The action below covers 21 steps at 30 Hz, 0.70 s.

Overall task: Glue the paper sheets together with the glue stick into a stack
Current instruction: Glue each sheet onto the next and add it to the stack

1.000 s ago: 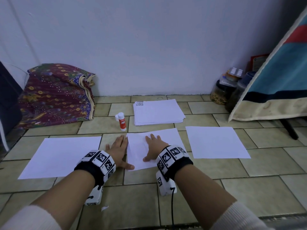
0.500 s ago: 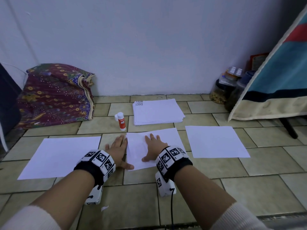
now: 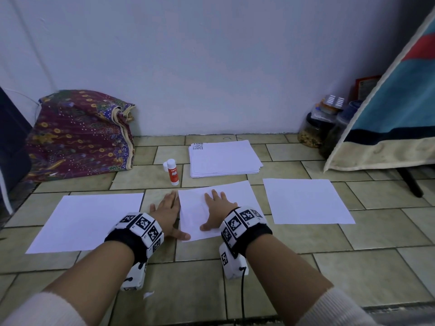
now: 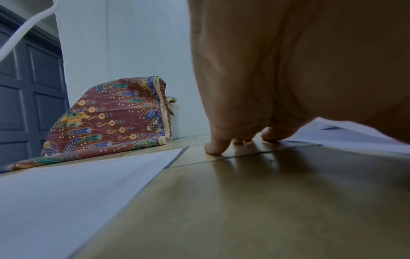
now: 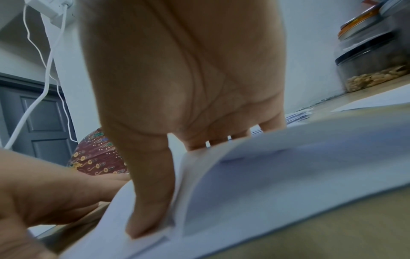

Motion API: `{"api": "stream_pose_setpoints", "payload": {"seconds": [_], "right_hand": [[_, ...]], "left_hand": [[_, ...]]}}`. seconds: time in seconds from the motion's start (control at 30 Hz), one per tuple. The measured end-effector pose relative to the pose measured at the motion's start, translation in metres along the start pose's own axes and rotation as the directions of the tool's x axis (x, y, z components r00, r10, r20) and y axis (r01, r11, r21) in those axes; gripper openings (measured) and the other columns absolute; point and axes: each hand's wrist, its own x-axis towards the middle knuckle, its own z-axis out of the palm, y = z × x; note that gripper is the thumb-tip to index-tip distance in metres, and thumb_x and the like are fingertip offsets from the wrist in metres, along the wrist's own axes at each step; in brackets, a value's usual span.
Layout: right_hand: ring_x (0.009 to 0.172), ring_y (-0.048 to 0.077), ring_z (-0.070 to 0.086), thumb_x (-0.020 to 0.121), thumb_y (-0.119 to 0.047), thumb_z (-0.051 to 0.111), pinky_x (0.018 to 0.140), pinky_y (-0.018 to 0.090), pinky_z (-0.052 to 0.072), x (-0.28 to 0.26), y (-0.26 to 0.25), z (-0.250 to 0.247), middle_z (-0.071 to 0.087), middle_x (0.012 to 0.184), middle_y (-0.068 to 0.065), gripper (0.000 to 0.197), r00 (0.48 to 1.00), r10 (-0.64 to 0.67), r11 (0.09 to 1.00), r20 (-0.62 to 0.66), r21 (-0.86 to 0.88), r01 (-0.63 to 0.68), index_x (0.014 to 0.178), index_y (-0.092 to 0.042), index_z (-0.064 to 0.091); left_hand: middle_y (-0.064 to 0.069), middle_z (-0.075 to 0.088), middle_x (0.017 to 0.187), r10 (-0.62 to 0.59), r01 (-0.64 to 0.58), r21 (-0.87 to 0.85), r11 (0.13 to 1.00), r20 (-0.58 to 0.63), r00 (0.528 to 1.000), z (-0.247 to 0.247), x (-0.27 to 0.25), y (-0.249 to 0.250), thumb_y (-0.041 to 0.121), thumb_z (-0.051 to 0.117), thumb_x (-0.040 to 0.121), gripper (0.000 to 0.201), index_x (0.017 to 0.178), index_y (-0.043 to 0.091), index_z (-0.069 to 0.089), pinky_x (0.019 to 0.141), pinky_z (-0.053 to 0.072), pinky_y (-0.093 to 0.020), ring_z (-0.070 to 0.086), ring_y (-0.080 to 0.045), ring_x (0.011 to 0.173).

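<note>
Three white sheets lie in a row on the tiled floor: a left sheet, a middle sheet and a right sheet. My right hand lies flat on the middle sheet with straight fingers. In the right wrist view its thumb presses the middle sheet, which bulges up beside the thumb. My left hand rests flat on the tiles along that sheet's left edge, thumb at its near corner; its fingertips touch the floor. A glue stick stands upright behind the hands, untouched.
A thick stack of white paper lies behind the middle sheet, near the wall. A folded patterned cloth sits at the back left. Jars and a hanging blue cloth stand at the back right.
</note>
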Motion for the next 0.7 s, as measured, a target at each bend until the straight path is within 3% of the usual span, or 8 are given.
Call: {"api": "stream_pose_setpoints", "payload": {"seconds": [0.47, 0.7], "right_hand": [[0.147, 0.027, -0.011, 0.086, -0.047, 0.064, 0.116, 0.058, 0.009, 0.0005, -0.0035, 0.0048, -0.015, 0.160, 0.003, 0.102, 0.999, 0.026, 1.000, -0.027, 0.009, -0.026, 0.153, -0.017, -0.006], [0.148, 0.026, -0.006, 0.083, -0.064, 0.055, 0.115, 0.060, 0.011, -0.0033, -0.0027, 0.0006, -0.009, 0.161, 0.002, 0.101, 0.999, 0.015, 0.998, -0.051, 0.061, -0.012, 0.153, -0.016, 0.000]], "left_hand": [[-0.009, -0.026, 0.157, 0.001, -0.001, 0.001, 1.000, -0.003, 1.000, -0.0009, -0.0013, 0.0005, 0.056, 0.065, 0.082, 0.119, 0.149, 0.008, -0.022, 0.118, 0.004, -0.053, -0.018, -0.025, 0.147], [-0.006, -0.025, 0.158, 0.028, -0.030, -0.073, 0.997, -0.033, 0.999, 0.0000, 0.0001, -0.0032, 0.052, 0.073, 0.077, 0.125, 0.150, 0.011, -0.020, 0.118, 0.002, -0.053, -0.017, -0.023, 0.147]]}}
